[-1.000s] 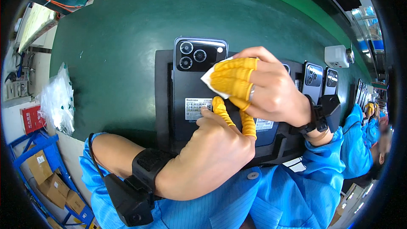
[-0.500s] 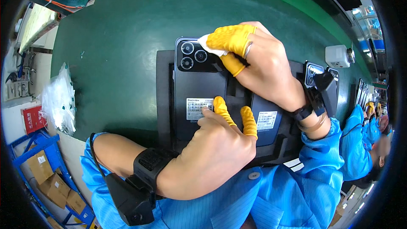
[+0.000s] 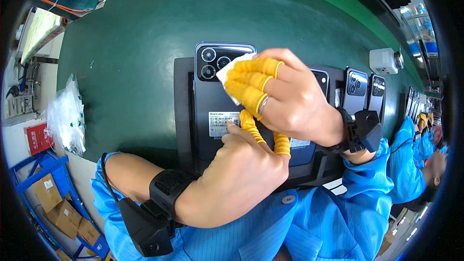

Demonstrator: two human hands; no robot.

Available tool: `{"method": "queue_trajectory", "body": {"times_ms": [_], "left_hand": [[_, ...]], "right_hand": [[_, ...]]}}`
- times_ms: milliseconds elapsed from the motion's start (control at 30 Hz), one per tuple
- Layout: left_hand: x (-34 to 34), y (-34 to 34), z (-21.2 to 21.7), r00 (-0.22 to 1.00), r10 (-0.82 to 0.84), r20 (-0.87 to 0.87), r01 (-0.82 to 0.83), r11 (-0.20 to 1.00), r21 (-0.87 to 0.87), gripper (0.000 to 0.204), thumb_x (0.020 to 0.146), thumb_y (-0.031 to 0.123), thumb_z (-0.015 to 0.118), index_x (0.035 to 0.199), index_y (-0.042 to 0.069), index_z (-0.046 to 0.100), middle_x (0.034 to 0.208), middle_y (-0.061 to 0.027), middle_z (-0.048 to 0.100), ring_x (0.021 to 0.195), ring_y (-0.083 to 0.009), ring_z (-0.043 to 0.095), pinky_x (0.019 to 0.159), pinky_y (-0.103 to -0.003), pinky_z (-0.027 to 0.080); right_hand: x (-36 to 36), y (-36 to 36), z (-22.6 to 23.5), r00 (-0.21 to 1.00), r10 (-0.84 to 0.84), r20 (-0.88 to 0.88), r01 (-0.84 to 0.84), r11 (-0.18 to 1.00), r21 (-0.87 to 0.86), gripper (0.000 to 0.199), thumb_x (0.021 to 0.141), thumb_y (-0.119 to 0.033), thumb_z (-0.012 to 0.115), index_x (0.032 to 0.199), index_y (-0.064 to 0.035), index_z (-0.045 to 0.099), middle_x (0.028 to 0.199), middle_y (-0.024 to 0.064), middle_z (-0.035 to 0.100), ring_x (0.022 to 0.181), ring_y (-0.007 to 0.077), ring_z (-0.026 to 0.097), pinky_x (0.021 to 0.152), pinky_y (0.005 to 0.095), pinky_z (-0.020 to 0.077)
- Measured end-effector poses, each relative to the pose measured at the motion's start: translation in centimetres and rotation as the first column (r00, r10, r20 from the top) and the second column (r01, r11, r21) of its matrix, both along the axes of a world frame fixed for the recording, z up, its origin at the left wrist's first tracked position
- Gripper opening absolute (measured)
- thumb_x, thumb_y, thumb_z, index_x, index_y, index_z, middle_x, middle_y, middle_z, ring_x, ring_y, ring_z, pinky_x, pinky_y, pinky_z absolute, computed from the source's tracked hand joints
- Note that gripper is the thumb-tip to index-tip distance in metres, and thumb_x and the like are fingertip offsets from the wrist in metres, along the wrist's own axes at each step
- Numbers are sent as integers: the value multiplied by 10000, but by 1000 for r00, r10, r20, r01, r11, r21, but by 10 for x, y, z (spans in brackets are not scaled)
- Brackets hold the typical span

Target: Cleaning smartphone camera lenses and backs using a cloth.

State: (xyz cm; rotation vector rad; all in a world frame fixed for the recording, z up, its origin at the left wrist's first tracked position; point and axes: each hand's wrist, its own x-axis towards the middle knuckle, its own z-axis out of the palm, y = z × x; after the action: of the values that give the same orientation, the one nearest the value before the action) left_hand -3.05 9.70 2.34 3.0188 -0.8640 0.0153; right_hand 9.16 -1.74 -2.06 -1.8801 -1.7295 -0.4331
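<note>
A dark smartphone (image 3: 205, 99) lies back up on a black foam tray (image 3: 182, 111), with round camera lenses at its far end and a white label on its back. My left hand (image 3: 237, 174), in yellow finger cots, is closed at the phone's right edge near the label, its thumb against the back. My right hand (image 3: 292, 99), also wearing yellow finger cots, pinches a folded white wipe (image 3: 223, 74) against the phone just below the cameras. Beside it on the tray lies a second smartphone (image 3: 303, 156), mostly covered by my hands.
Two more phones (image 3: 356, 87) lie to the right, near a white bottle (image 3: 383, 61) with a metal top. Crumpled clear plastic (image 3: 67, 116) sits at the green table's left edge. Cardboard boxes (image 3: 67, 217) fill a blue rack at lower left. Other people (image 3: 408, 164) sit at far right.
My right hand has moved the wipe nearer, from the phone's far right corner to below its lenses. The phone and my left hand have shifted slightly left.
</note>
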Motion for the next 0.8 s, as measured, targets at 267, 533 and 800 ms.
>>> {"method": "queue_trajectory", "body": {"times_ms": [267,533,800], "left_hand": [[-1,0,0,1000,17,-6,-17,999,-45,392,657,198,632,991,2,688,543,-72,542,521,-187,548,370,-269,432],[0,1,-1,999,-16,-41,14,1000,-26,445,652,198,630,1034,-23,689,516,-92,547,530,-198,558,381,-269,456],[1,0,-1,1000,4,17,-3,999,-36,401,653,201,635,988,-13,692,508,-56,516,519,-175,548,371,-262,437]], "right_hand": [[15,-3,10,975,33,-222,-40,999,-30,225,662,-47,709,885,-31,691,839,77,661,788,255,640,840,390,503],[25,13,-1,982,38,-186,-45,998,-34,340,657,-9,772,990,-15,704,920,99,704,835,296,667,836,407,520],[22,9,9,987,127,-101,-134,989,-67,145,609,-72,747,732,-20,689,650,71,602,603,231,597,811,428,528]]}}
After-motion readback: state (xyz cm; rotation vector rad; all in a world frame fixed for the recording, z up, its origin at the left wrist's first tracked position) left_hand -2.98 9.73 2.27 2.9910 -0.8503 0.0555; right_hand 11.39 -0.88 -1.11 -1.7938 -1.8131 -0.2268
